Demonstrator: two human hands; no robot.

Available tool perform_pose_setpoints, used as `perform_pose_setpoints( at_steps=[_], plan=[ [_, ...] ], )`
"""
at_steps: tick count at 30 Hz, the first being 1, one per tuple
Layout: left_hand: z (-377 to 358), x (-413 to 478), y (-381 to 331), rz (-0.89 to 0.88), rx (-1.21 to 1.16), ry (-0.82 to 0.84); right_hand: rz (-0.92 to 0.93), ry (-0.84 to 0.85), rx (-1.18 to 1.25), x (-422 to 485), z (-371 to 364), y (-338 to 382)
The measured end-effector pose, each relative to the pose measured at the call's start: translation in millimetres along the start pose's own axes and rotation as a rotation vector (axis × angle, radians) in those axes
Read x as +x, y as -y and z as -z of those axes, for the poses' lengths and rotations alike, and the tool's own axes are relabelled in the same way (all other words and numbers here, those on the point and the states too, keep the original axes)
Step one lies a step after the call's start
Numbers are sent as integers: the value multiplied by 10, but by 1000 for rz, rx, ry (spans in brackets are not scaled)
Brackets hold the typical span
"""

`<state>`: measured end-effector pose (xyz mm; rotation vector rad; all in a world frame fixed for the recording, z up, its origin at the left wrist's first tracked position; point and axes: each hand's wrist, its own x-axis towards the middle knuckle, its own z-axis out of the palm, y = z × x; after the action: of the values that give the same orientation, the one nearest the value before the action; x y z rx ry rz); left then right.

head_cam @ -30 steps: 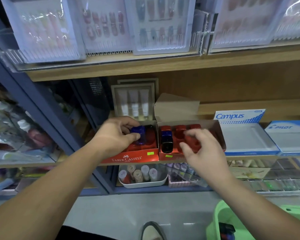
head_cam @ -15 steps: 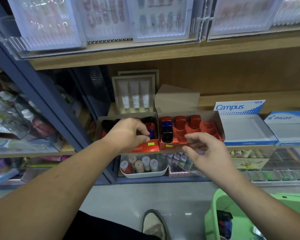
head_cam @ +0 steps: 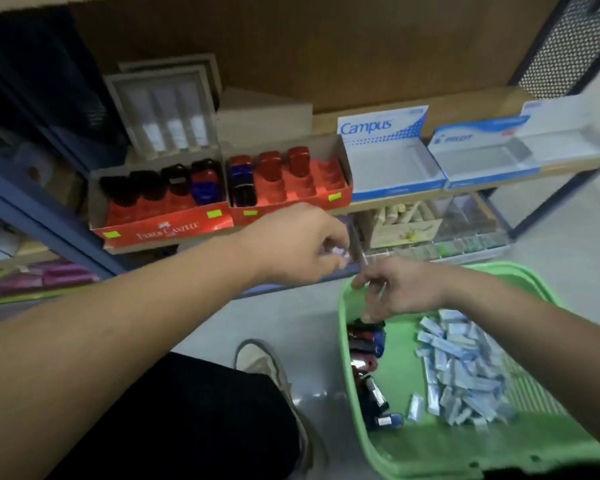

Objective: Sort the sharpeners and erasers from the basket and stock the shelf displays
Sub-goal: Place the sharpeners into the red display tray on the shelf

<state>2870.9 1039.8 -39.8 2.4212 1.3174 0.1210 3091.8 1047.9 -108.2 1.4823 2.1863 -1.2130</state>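
Green plastic basket point(head_cam: 343, 344) stood on the floor beneath the right hand point(head_cam: 406, 289). Sharpeners point(head_cam: 368, 344) lay in a dark row along its wall, just below the right fingers point(head_cam: 368, 315). A heap of pale blue erasers point(head_cam: 465, 375) lay farther right of those fingers, apart from the row.

Step in hand, as judged: fetching the next sharpener for the red display boxes. The right hand hung over the basket corner nearest the shelf, back of the hand up. Its fingers were loosely spread and pointed down, tips at or just above the topmost sharpener. Contact could not be told through the blur, and nothing was seen gripped. The left hand point(head_cam: 291, 244) hovered up and left of the right fingers, knuckles up, fingers curled inward; whether they enclosed anything could not be told.

Beyond and above the left fingers, on the shelf, sat the left red box point(head_cam: 163, 226), its back row filled. Beside it sat the right red box point(head_cam: 291, 188), most of its sockets vacant. Above the right fingers, the Campus box point(head_cam: 388, 168) looked unfilled.

The next move would call for a pinch across one sharpener's narrow sides and a lift clear of the basket wall. A carry up and leftward to a vacant socket would follow, with the sharpener seated upright.
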Motion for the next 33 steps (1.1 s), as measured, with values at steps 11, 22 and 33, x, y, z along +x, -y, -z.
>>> perform_pose_setpoints(
  at_steps=[11,22,33],
  plan=[
    [-1503,537,-519,-57,189,550,-319,229,138,144,-1762,-1288],
    [-2276,488,-748,157,146,685,-206,452,233,391,-2023,-1488],
    [-3081,446,-796,136,367,960,-231,449,117,249,-1946,-1761]
  ],
)
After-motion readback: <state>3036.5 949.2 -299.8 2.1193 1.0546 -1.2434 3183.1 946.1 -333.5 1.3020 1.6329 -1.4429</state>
